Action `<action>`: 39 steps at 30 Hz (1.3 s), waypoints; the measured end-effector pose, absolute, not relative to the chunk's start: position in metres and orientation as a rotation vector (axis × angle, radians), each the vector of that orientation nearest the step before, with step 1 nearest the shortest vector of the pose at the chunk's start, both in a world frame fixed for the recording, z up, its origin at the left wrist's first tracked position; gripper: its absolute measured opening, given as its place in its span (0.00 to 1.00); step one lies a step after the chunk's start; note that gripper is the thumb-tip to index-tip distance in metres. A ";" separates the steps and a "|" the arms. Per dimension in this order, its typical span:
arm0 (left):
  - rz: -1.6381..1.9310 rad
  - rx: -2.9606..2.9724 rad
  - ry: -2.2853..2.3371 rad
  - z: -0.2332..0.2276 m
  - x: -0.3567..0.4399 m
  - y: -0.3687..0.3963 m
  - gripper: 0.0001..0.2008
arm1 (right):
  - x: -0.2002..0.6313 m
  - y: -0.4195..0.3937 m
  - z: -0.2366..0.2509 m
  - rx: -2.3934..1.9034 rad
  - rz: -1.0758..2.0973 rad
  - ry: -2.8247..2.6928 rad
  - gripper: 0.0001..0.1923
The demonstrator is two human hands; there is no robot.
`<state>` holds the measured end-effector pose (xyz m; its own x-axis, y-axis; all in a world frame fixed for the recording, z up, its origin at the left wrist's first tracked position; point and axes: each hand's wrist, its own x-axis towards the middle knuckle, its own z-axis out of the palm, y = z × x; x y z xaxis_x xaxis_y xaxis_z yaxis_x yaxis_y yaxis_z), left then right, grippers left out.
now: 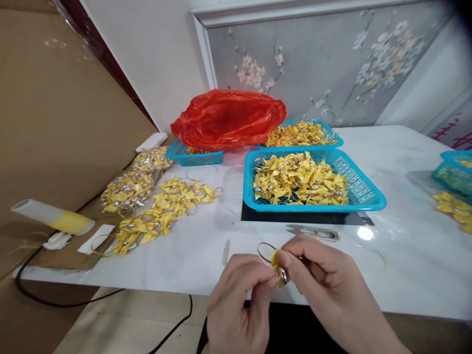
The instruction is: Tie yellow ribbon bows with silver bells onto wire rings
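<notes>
Near the front edge of the table, a small yellow ribbon bow (276, 259) with a silver bell or bead and a thin cord loop is pinched between my two hands. My left hand (241, 300) is closed, its fingertips at the bow's lower left beside the silver piece. My right hand (328, 280) is closed on the yellow ribbon from the right, thumb against it. The cord loop sticks up to the left. Thread snips (319, 233) lie just beyond my right hand. My fingers hide part of the bow.
A blue basket (368, 202) full of similar bows stands ahead, another blue basket (337, 142) behind it. A red plastic bag (228, 120) sits on a third. Loose bows (162, 214), bagged bows (127, 191) and a yellow-white tube (55, 216) lie left; a basket (455, 174) stands right.
</notes>
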<state>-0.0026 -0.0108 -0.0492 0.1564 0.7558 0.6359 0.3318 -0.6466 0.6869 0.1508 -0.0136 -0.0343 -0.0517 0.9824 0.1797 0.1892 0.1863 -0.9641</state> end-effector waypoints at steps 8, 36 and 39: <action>1.431 2.180 1.049 -0.047 -0.004 -0.005 0.14 | 0.151 -0.012 -0.035 -1.097 0.824 -1.546 0.11; 0.977 0.721 0.916 -0.034 0.000 -0.004 0.12 | 0.156 -0.001 -0.033 -1.214 1.133 -1.554 0.16; 0.991 0.676 0.947 -0.035 -0.001 -0.007 0.13 | 0.152 -0.001 -0.037 -1.199 1.196 -1.589 0.18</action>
<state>-0.0011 -0.0068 -0.0347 0.2292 0.9104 -0.3444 -0.3853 0.4097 0.8269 0.1519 -0.0012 -0.0373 -0.2342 0.9707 0.0529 0.2184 0.1056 -0.9701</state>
